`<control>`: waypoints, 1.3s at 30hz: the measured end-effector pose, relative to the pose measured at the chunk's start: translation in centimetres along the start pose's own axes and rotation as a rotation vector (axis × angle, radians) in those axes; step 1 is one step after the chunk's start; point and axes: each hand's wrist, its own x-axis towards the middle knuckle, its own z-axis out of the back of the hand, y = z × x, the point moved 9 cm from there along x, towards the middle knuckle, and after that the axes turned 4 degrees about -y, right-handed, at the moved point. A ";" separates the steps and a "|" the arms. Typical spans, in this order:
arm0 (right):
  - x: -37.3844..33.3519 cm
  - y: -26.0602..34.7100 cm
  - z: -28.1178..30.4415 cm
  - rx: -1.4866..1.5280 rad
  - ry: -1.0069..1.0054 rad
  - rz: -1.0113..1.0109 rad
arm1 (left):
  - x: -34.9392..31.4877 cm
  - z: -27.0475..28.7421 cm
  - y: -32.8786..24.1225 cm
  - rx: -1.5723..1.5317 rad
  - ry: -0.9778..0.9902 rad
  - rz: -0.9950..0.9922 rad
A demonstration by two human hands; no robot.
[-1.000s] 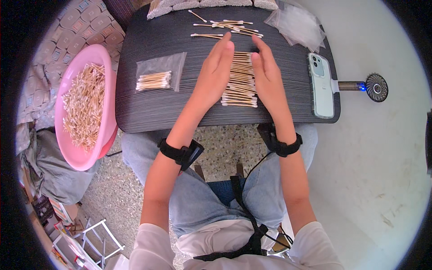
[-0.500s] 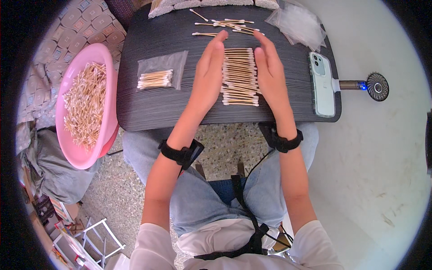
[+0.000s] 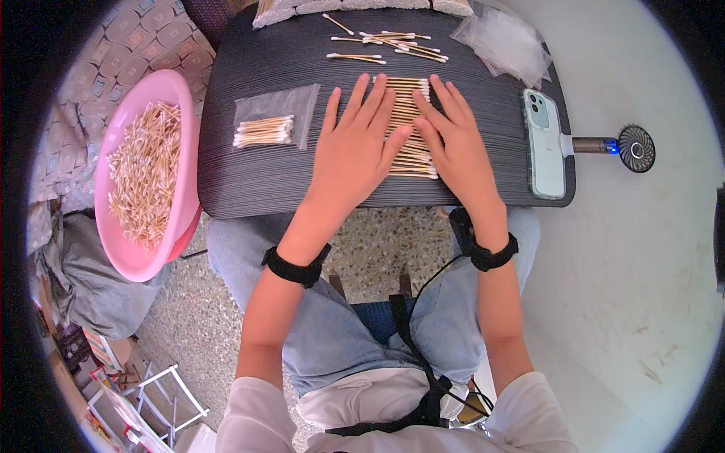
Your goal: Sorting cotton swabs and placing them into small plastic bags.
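Both hands are down over the table point(image 3: 249, 181), palms low, fingers spread: the left hand point(image 3: 353, 155) sits at nine o'clock on the row of cotton swabs point(image 3: 412, 157), the right hand point(image 3: 464, 147) at three, thumbs nearly meeting over the middle. They're apart, clamped on nothing, though how hard they press I can't tell from here. The row lies right between them, sticks running crosswise, ends stacked toward twelve and six.

Round the dial from that row: loose swabs point(image 3: 389, 39) scattered at twelve, clear plastic bags point(image 3: 506, 45) heaped between one and two, a pale phone point(image 3: 550, 151) at three. Over at nine, a flat clear bag point(image 3: 298, 109) bears a small swab bundle point(image 3: 263, 131); farther out, between eight and nine, a pink basin point(image 3: 189, 155) brims with swabs!
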 end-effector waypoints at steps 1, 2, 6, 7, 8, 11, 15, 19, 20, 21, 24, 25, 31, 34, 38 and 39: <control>0.0 -0.1 0.2 0.028 -0.021 -0.019 | 0.0 0.0 0.1 -0.013 -0.005 0.002; 0.1 -0.2 0.4 0.056 -0.042 -0.037 | 0.0 -0.1 0.1 -0.012 -0.004 0.002; 0.0 -0.2 -0.1 -0.036 -0.015 0.000 | 0.0 0.4 -0.4 0.024 -0.056 -0.013; 0.0 -0.4 0.0 -0.018 -0.030 -0.011 | 0.0 0.2 -0.5 0.082 -0.028 -0.014; 0.1 -0.4 0.0 0.001 -0.045 -0.021 | -0.1 0.2 -0.4 0.081 -0.027 -0.014; 0.0 -1.8 0.9 0.245 -0.090 -0.206 | -0.1 0.1 -0.2 0.061 -0.011 0.001; 0.0 -2.4 0.9 0.109 -0.120 -0.173 | -0.2 -0.1 -0.3 0.062 -0.005 0.012; 0.2 -2.6 0.7 0.164 -0.154 -0.200 | -0.3 0.2 -0.5 0.087 -0.030 -0.011; 0.3 -2.7 0.8 0.199 -0.165 -0.213 | -0.2 0.2 -0.5 0.088 -0.030 -0.010; 0.4 -2.6 0.9 0.200 -0.164 -0.212 | -0.1 0.4 -0.6 0.071 -0.048 -0.006; 0.4 -2.9 1.3 0.268 -0.199 -0.264 | -0.1 0.6 -0.4 0.025 -0.059 0.008; 0.5 -2.6 1.3 0.239 -0.195 -0.254 | -0.1 0.6 -0.3 -0.005 -0.053 0.017; 0.2 -1.3 1.5 0.040 -0.195 -0.143 | -0.2 0.5 -0.3 0.006 -0.038 0.022; 0.3 -0.9 1.5 -0.015 -0.193 -0.116 | -0.2 0.6 -0.4 0.018 -0.075 0.013; 0.4 -0.5 1.5 -0.074 -0.196 -0.051 | 0.0 1.3 0.5 -0.138 -0.163 0.067; 0.4 -0.5 1.5 -0.075 -0.196 -0.052 | 0.0 1.5 0.8 -0.128 -0.156 0.080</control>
